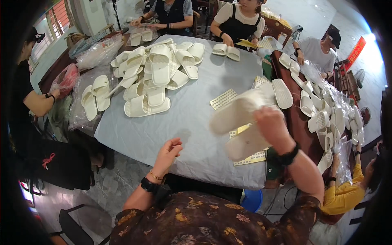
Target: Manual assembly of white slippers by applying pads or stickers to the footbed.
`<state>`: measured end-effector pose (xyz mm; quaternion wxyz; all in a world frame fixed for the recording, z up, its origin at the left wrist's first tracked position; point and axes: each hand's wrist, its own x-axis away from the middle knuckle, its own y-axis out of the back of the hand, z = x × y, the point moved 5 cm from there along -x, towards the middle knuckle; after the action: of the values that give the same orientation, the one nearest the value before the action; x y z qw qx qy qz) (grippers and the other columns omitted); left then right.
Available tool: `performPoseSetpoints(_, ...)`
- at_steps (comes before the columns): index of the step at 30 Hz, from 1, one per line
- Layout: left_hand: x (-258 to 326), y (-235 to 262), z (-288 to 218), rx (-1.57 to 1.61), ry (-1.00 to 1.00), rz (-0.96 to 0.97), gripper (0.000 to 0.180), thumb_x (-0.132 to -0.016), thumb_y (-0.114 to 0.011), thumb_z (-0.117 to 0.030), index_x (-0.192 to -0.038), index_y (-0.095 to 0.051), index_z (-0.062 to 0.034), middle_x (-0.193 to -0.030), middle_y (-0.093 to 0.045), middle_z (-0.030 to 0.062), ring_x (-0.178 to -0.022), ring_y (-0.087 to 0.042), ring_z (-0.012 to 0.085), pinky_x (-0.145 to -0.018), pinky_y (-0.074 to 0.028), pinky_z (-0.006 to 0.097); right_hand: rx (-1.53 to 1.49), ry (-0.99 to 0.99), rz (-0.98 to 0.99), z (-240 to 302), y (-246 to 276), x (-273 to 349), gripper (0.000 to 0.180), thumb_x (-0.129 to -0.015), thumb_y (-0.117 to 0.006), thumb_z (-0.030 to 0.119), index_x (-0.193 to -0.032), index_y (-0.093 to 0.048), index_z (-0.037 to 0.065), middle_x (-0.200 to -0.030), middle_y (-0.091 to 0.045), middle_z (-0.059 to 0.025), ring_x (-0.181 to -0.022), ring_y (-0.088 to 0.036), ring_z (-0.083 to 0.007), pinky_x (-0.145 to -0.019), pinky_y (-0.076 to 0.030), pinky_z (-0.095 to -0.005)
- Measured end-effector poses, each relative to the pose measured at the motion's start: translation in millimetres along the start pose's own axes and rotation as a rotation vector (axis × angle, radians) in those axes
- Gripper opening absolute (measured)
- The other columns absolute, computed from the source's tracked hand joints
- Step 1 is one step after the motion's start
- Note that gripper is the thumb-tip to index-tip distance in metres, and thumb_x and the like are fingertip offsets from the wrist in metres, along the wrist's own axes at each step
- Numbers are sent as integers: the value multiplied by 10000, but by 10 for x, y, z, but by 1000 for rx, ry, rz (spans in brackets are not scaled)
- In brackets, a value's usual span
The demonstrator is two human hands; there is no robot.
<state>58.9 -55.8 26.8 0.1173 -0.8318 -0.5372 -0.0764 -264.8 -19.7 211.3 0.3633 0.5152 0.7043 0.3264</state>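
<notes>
My right hand [271, 127] grips a pair of cream slippers [247, 143], blurred by motion, above the right side of the cloth-covered table. Beneath the pair lie pale yellow sheets [251, 158] with rows of small labels, partly hidden by it. Another label sheet [223, 99] rests just beyond. At the table's near edge hovers my left hand [168, 156], fingers loosely bent and apart, with nothing visible in it. Farther off, to the left of centre, is a heap of cream slippers [158, 67]. One more slipper [282, 93] sits beyond my right hand.
Co-workers sit or stand around the table; one across has a slipper pair [226, 52] in front. Slippers and plastic bags crowd a brown surface [296, 122] at right. Clear bags [100, 53] and a slipper pair [96, 97] lie at left. A blue bucket [252, 200] stands below the table's edge.
</notes>
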Motion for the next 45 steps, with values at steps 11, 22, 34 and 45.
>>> performPoseSetpoints(11, -159, 307, 381, -240, -184, -180, 589, -880, -711, -197, -1367, -471, 31, -1317, -527, 156, -1193, -516, 247, -1015, -422, 356, -789, 154, -280, 1325, -371, -186, 240, -807, -600, 93, -1044, -641, 104, -900, -606, -91, -845, -620, -275, -711, -495, -412)
performPoseSetpoints(22, -374, -159, 57, -733, -505, -186, 810, -770, -754, -147, -1447, -339, 17, -1417, -428, 260, -1306, -423, 399, -1106, -344, 460, -1091, -325, -1, 1435, -1119, 382, 280, -854, -626, 118, -1131, -617, 80, -1015, -609, -152, -903, -618, -375, -773, -513, -462)
performPoseSetpoints(34, -279, -1024, 24, -1037, -767, 278, 527, -858, -678, -204, -1342, -528, -58, -1421, -473, 159, -1293, -453, 360, -1076, -361, 454, -1188, -408, -89, 1586, -1230, 346, 184, -830, -616, 59, -1012, -643, 76, -969, -598, -162, -891, -606, -385, -765, -507, -461)
performPoseSetpoints(45, -259, -1042, 62, -1119, -691, 257, 539, -863, -672, -324, -1322, -546, -72, -1376, -501, 127, -1248, -474, 330, -1039, -369, 460, -1328, -360, 55, 1476, -1270, 349, 215, -838, -630, 104, -1041, -655, 38, -962, -637, -171, -882, -630, -382, -775, -518, -446)
